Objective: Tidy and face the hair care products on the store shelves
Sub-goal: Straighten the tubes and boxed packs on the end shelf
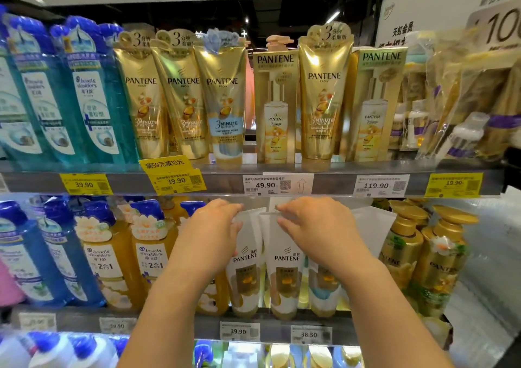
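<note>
Two white Pantene tubes stand cap-down side by side on the middle shelf. My left hand (214, 235) grips the upper part of the left white tube (245, 271), fingers curled round its top edge. My right hand (313, 226) pinches the flat crimped top of the right white tube (284, 271). A third white tube (324, 291) stands to the right, mostly hidden behind my right wrist. Both labels face outward.
Gold Pantene pump bottles (439, 257) stand right of the tubes, yellow Head & Shoulders bottles (149, 254) left. The top shelf holds gold Pantene tubes (225, 96), boxed serums (275, 105) and blue bottles (90, 91). The shelf rail (332, 184) with price tags runs just above my hands.
</note>
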Demonstrator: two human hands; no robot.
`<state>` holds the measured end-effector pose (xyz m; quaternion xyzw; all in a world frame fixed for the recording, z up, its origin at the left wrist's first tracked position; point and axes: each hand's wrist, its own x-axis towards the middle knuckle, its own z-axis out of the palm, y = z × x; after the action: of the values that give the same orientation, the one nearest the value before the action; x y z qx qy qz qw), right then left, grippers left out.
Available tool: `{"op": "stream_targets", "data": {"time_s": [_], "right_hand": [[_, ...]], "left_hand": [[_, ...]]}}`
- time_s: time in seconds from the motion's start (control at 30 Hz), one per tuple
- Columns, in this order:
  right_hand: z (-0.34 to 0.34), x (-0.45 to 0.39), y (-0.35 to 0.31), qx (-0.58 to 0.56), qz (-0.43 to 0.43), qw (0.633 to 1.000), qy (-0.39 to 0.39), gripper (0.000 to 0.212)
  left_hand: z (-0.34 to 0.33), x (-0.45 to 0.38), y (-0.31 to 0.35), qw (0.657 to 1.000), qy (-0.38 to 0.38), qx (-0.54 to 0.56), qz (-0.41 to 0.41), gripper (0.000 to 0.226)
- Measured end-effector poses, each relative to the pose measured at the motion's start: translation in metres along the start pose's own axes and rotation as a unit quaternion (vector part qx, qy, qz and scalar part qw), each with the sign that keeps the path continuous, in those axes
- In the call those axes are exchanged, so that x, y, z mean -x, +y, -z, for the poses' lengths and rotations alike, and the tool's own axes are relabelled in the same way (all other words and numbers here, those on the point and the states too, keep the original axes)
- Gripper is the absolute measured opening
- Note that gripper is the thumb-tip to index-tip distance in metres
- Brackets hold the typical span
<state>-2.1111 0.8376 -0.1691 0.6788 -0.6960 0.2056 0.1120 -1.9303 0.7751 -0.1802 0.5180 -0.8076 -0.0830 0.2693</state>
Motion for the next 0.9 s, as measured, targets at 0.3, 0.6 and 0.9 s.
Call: {"op": "stream_targets", "data": {"time_s": [0.3, 0.6, 0.9], "right_hand": [[0.054, 0.005, 0.023, -0.269, -0.038, 0.942, 0.197, 0.021], [0.067, -0.03, 0.019, -0.035, -0.213, 0.951, 0.221, 0.061], [0.065, -0.047, 0.013, -0.039, -0.254, 0.948, 0.188, 0.054]], "left_hand": [[0.041, 0.006, 0.045, 0.967, 0.196, 0.13, -0.099, 0.016], [0.086, -0.071, 0.084, 0.929, 0.323, 0.002, -0.182, 0.04], [0.111, -0.109, 0.092, 0.944, 0.247, -0.088, -0.202, 0.056]]}}
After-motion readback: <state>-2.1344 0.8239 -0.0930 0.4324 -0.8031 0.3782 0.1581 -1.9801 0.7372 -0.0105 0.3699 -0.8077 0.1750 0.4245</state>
